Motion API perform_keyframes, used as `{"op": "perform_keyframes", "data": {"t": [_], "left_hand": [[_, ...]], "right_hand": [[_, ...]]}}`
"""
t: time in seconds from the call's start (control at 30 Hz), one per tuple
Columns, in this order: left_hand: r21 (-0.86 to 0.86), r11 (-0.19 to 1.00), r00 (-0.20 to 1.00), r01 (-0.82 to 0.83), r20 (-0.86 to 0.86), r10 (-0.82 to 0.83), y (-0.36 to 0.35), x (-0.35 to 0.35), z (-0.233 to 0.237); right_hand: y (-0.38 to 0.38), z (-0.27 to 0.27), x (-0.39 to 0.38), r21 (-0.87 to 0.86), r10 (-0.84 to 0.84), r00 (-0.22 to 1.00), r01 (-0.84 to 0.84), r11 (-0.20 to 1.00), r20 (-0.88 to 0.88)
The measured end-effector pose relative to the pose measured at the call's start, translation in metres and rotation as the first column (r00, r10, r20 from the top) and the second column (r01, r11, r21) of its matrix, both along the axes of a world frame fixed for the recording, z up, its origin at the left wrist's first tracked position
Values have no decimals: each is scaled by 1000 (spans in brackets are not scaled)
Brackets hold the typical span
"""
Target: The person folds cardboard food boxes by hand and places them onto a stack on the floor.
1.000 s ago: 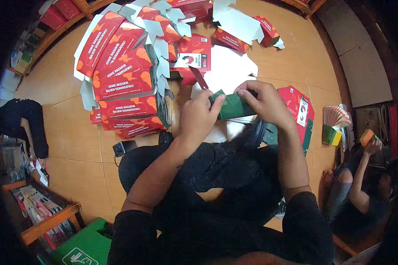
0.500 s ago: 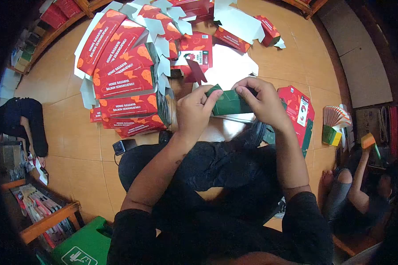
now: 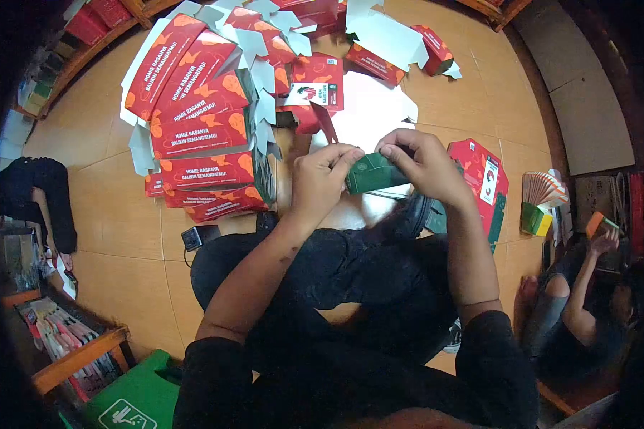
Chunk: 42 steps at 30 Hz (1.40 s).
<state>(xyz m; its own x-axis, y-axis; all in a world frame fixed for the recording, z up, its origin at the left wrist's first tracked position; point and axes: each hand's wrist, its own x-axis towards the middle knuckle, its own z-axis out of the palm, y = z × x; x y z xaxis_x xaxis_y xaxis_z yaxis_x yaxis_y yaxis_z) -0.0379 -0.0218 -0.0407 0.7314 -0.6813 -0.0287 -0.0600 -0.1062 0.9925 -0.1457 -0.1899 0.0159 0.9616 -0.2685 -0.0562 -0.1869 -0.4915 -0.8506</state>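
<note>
Between my two hands is a green carton [image 3: 376,176], held above my crossed legs. My left hand [image 3: 322,179] pinches its left end with thumb and fingers. At the upper right edge, my right hand [image 3: 423,166] grips it with bent fingers and the thumb near the top. Part of the carton is hidden behind the right hand. Just beyond lies a white sheet [image 3: 368,107], with a red printed carton [image 3: 318,75] at its left. Flat red-and-green cartons [image 3: 477,179] rest to the right of my right hand.
Several red printed cartons [image 3: 200,136] with white flaps are piled at the left. A small dark box [image 3: 199,236] is by my knee. Another person [image 3: 587,314] sits at the right holding an orange-and-green piece, near a fanned carton stack [image 3: 542,196]. A green stool [image 3: 136,397] stands lower left.
The green carton has tilted and its top has changed shape between my hands. My left hand has turned slightly. The person at the right has turned the orange-and-green piece.
</note>
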Motion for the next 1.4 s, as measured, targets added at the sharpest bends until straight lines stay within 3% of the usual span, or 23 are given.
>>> {"op": "perform_keyframes", "data": {"t": [0.1, 0.17, 0.37, 0.4, 0.5, 0.6, 0.67, 0.7, 0.73, 0.8, 0.83, 0.87, 0.93, 1.0, 1.03, 1.07, 1.1, 1.13, 1.2, 1.23, 1.27, 1.33, 1.4], "left_hand": [[-69, 997, 983, 28, 183, -15, 0, -5, -2], [-139, 990, 894, 30, 446, 35, -1, -6, -3], [257, 965, 873, 51, 458, -168, 6, 1, 18], [256, 965, 873, 49, 458, -166, 6, 0, 17], [318, 944, 850, 86, 471, -236, 6, -1, 12], [288, 950, 870, 122, 429, -242, 5, 4, 8], [6, 991, 906, 131, 406, -122, 4, 11, 5], [74, 986, 964, 147, 215, -159, 7, 18, 9], [71, 987, 963, 147, 218, -159, 9, 26, 9], [-25, 1000, 973, -2, -229, -4, 10, 39, 11], [-84, 996, 952, -38, -306, 10, 9, 41, 16], [-87, 996, 953, -32, -302, 4, 9, 43, 14], [81, 995, 950, 52, -310, -24, 8, 50, -1], [189, 974, 977, 123, -197, -86, 10, 51, -3], [225, 973, 989, -56, 147, 23, 11, 44, 3], [197, 952, 872, -234, 476, 116, 11, 40, 6], [155, 955, 791, -251, 602, 110, 11, 45, -1], [161, 957, 791, -240, 604, 97, 10, 41, 6], [69, 994, 854, 90, 508, -112, 8, 26, 20], [44, 967, 908, 253, 335, -252, 4, 22, 13], [50, 964, 906, 261, 333, -262, 3, 16, 10], [236, 882, 912, 409, -60, -407, 3, -1, 18], [244, 878, 911, 412, -142, -388, 1, 4, 5]], "right_hand": [[4, -6, 2, -19, 37, 997, -36, 999, 64], [4, -10, 2, -13, 36, 996, -35, 999, 79], [2, 0, 0, 51, -46, 993, 41, 998, 106], [3, -1, 0, 130, -75, 991, 60, 990, 110], [8, -7, 2, 64, -36, 988, 27, 998, 151], [3, -9, 4, 64, -57, 979, 46, 997, 196], [-12, 0, -2, 245, -72, 987, 35, 969, 143], [-23, 5, -9, 383, -126, 991, 103, 918, 35], [-40, 3, -17, 380, -127, 991, 103, 919, 38], [-73, -13, -30, 189, -178, 979, 194, 963, -96], [-86, -20, -37, 188, -182, 979, 196, 962, -90], [-97, -27, -44, 334, -131, 984, 164, 928, -118], [-103, -24, -46, 470, -85, 988, 138, 872, -132], [-100, -14, -44, 453, -60, 990, 112, 884, -127], [-93, -6, -42, 454, -67, 990, 116, 883, -123], [-84, 1, -40, 322, -1, 980, 66, 945, -198], [-76, 3, -38, 189, 51, 958, 3, 982, -281], [-67, -3, -33, 101, 116, 977, -99, 990, -180], [-47, -5, -20, 97, 199, 953, -181, 979, -230], [-36, -6, -12, 138, 231, 943, -203, 969, -239], [-30, -8, -8, 178, 266, 933, -226, 958, -244], [-26, -17, -5, 216, 327, 940, -301, 929, -98], [-30, -11, -10, 528, 266, 959, -177, 830, -97]]}}
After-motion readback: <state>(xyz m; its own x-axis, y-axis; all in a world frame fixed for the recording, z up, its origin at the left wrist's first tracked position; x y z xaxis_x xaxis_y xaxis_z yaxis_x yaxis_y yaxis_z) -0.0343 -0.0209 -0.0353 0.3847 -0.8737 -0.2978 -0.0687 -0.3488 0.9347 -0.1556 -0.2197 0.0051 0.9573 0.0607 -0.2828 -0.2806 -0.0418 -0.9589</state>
